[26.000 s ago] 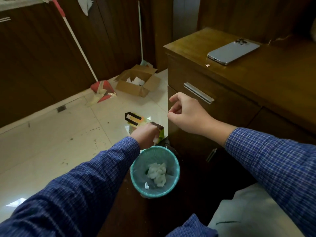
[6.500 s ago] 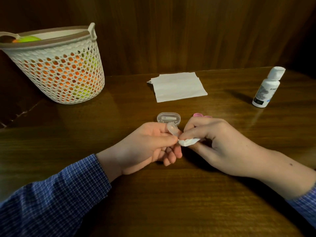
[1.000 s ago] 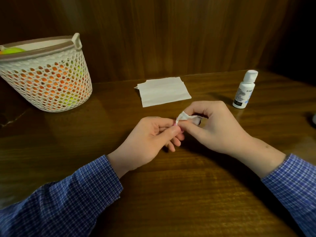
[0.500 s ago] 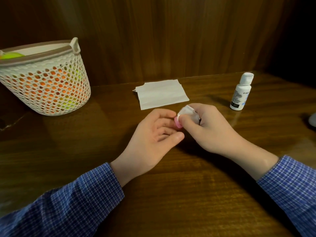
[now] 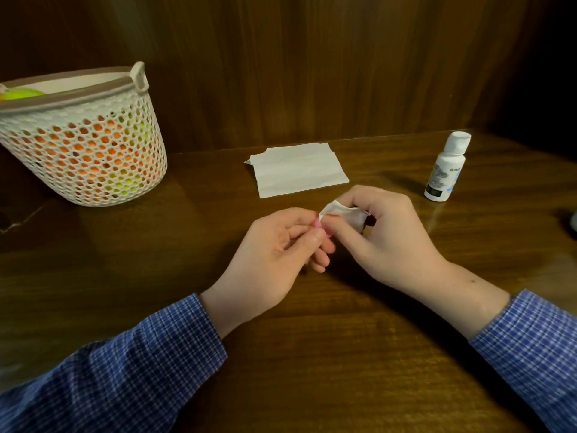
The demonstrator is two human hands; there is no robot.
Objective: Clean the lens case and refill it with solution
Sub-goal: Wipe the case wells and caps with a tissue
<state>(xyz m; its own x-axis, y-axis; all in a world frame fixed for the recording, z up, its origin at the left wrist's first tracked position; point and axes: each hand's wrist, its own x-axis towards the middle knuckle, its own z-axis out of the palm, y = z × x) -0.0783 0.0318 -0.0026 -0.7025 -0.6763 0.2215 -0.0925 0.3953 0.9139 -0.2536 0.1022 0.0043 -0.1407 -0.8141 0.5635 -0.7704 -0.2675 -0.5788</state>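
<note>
Hands meet over the table (image 5: pixel 312 354): the left hand (image 5: pixel 274 254) pinches a small pink cap (image 5: pixel 318 222), the right hand (image 5: pixel 390 235) presses a folded tissue (image 5: pixel 346 215) against it; the bottle (image 5: pixel 445 168) stands well apart, right.

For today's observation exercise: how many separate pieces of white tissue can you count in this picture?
2. One folded tissue lies flat on the table near the back wall; one small tissue piece is pinched in the right hand. More may be hidden inside the hands.
</note>
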